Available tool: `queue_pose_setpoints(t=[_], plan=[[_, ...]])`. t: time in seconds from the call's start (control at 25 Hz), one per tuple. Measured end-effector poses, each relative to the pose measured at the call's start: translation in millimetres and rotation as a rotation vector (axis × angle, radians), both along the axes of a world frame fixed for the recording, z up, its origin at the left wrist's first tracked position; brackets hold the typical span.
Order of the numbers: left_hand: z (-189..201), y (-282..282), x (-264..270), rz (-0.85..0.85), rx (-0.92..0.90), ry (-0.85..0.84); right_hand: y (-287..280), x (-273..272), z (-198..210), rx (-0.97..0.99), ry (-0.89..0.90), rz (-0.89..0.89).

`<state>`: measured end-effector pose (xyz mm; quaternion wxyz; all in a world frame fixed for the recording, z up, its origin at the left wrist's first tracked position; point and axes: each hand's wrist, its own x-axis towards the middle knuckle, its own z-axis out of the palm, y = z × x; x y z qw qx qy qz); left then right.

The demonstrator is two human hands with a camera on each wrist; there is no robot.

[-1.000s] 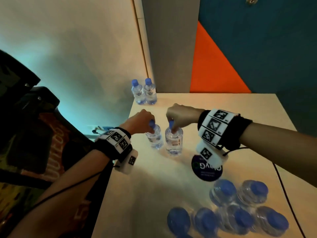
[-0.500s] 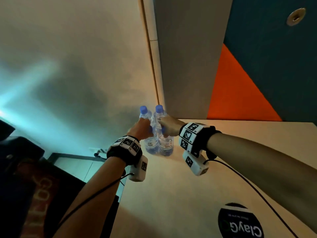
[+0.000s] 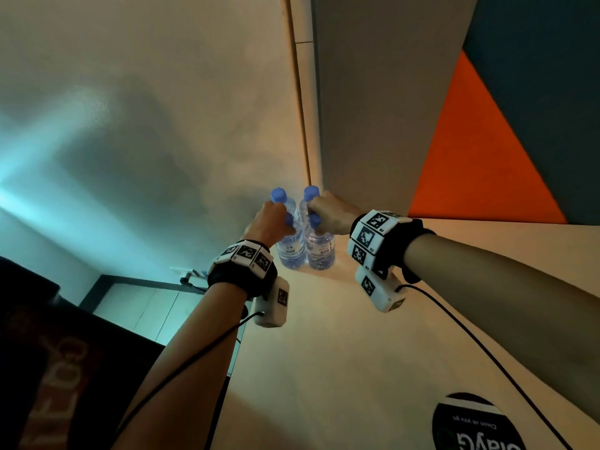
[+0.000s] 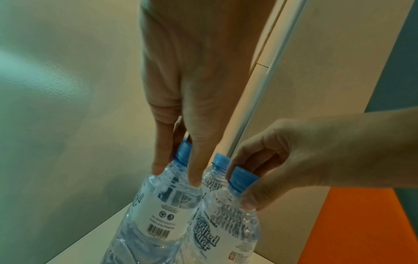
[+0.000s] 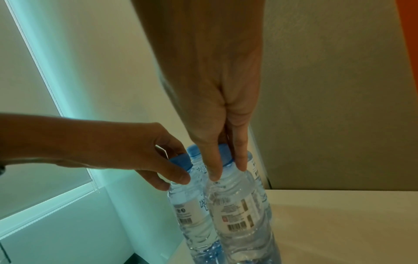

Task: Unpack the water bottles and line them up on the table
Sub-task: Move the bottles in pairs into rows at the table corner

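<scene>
Four clear water bottles with blue caps stand in two pairs at the table's far left corner. My left hand (image 3: 276, 222) grips the neck of the front left bottle (image 3: 290, 253) from above. My right hand (image 3: 319, 212) grips the neck of the front right bottle (image 3: 320, 253). Both bottles stand with their bases on the table (image 3: 324, 352), touching each other. Just behind them stand the back left bottle (image 3: 278, 194) and the back right bottle (image 3: 311, 192). In the left wrist view, my fingers (image 4: 194, 166) flank the blue cap (image 4: 183, 151). In the right wrist view, my fingers (image 5: 212, 160) cover the cap (image 5: 225, 155).
A pale wall and a grey pillar (image 3: 383, 108) close off the corner right behind the bottles. The table's left edge runs beside them, with a dark object (image 3: 48, 368) below. A round black sticker (image 3: 477, 423) lies on the near right of the table.
Both hands carried their bottles from mid-table to the far left corner and set them against the earlier pair. The head view tilted up, and the bottle pack left the view.
</scene>
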<state>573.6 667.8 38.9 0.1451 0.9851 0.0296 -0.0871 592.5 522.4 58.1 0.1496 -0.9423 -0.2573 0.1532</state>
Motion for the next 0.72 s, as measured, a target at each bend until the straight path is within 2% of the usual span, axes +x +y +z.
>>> queue_pose_setpoints(t=[0.4, 0.72], plan=[[-5.3, 5.5, 8.3, 0.043, 0.011, -0.008, 3.4, 8.2, -4.9, -0.005, -0.06, 0.069], [-4.5, 2.5, 3.5, 0.078, -0.007, 0.01, 1.4, 6.0, -7.1, -0.012, -0.054, 0.053]])
